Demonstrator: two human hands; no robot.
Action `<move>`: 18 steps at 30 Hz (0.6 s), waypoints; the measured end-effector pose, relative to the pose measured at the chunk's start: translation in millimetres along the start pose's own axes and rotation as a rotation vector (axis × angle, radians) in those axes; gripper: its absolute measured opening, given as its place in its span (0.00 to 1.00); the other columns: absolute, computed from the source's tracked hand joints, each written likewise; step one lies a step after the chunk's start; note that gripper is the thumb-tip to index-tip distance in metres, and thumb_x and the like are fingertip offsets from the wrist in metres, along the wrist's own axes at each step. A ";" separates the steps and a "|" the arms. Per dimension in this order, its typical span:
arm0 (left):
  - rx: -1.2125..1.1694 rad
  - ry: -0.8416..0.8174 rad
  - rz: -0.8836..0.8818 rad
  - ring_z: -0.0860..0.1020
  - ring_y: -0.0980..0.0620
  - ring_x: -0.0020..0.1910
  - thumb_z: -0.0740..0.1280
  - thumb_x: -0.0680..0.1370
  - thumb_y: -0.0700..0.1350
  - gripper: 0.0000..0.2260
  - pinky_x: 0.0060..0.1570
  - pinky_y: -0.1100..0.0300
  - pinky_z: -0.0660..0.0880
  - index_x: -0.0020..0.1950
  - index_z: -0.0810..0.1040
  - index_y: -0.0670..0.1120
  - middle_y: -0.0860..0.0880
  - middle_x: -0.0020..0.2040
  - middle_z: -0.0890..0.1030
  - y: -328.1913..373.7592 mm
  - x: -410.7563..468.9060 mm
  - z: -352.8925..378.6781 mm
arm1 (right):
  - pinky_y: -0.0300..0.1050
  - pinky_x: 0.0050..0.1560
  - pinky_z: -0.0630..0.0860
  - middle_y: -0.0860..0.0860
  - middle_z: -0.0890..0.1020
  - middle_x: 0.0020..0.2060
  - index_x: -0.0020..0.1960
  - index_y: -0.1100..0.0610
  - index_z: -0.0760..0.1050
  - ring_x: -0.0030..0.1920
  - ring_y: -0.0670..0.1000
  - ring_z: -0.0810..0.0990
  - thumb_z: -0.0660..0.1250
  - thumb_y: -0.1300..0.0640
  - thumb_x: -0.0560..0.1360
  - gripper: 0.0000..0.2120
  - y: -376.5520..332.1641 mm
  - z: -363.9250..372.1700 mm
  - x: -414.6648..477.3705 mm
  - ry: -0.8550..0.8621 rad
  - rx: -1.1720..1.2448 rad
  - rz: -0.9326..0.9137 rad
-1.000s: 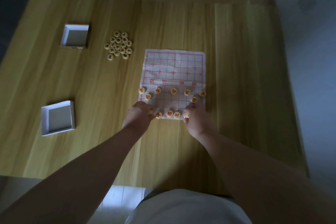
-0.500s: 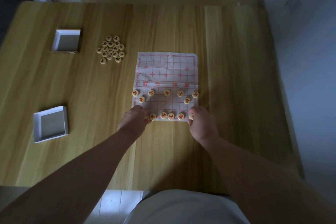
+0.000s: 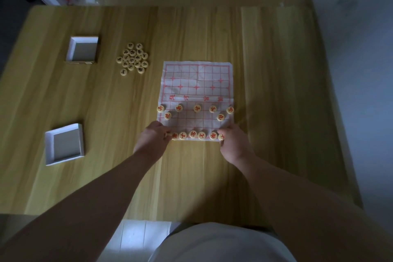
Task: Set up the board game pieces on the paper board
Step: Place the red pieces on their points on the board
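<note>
Both hands sit at the near edge of the paper board, one at each end of the back rank: the left hand has its fingers curled over a piece at the left corner, apparently pinching it, while the right hand presses its fingertips on the piece at the right end (whether it grips or merely nudges cannot be told). Compared with a second ago, the right hand has slid outward along the row toward the right corner and the near row reads fuller and straighter, so the red side looks almost complete. Between the hands lie five more red discs in line; farther up, five soldiers and two cannons stand on their points. The far half of the board is bare. Black-lettered pieces wait in a cluster on the table at far left, just beside an open box; its other half lies nearer. Roughly half the job remains.
</note>
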State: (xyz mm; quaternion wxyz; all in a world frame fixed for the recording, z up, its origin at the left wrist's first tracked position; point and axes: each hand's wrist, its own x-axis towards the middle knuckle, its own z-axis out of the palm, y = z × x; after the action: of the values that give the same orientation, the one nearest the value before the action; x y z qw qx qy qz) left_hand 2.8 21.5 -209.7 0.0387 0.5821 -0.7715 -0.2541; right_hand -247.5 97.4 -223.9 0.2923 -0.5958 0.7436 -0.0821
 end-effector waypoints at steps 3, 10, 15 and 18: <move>0.008 0.023 -0.027 0.79 0.44 0.46 0.72 0.75 0.41 0.08 0.48 0.52 0.78 0.53 0.84 0.43 0.44 0.52 0.79 -3.8 1.9 -1.7 | 0.43 0.59 0.77 0.48 0.77 0.64 0.66 0.51 0.78 0.60 0.51 0.79 0.68 0.65 0.76 0.20 2.5 3.0 -0.8 0.010 -0.003 -0.009; 0.020 0.048 -0.073 0.79 0.47 0.44 0.73 0.74 0.40 0.05 0.42 0.58 0.73 0.49 0.83 0.46 0.46 0.48 0.81 -0.8 1.2 -1.2 | 0.47 0.58 0.79 0.52 0.77 0.61 0.63 0.52 0.80 0.57 0.53 0.80 0.72 0.63 0.74 0.19 18.7 1.5 -4.8 0.079 -0.012 0.009; -0.036 0.041 -0.128 0.79 0.48 0.43 0.74 0.73 0.42 0.06 0.43 0.54 0.77 0.47 0.80 0.48 0.49 0.45 0.82 0.4 0.5 0.5 | 0.47 0.55 0.80 0.52 0.76 0.60 0.62 0.52 0.80 0.54 0.52 0.80 0.72 0.63 0.73 0.18 25.1 -6.7 -11.1 0.104 -0.046 0.068; -0.051 0.041 -0.142 0.78 0.49 0.42 0.74 0.72 0.42 0.06 0.41 0.57 0.74 0.46 0.79 0.48 0.50 0.44 0.81 2.0 -1.0 0.5 | 0.45 0.53 0.80 0.52 0.75 0.60 0.62 0.52 0.79 0.54 0.52 0.80 0.71 0.64 0.73 0.18 25.1 -8.2 -12.2 0.096 -0.059 0.087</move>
State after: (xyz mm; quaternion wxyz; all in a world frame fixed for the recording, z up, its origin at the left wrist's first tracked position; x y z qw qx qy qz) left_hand 1.1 23.0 -209.0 0.0510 0.6393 -0.7204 -0.2639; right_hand -271.4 113.9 -224.9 0.2421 -0.5668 0.7839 -0.0758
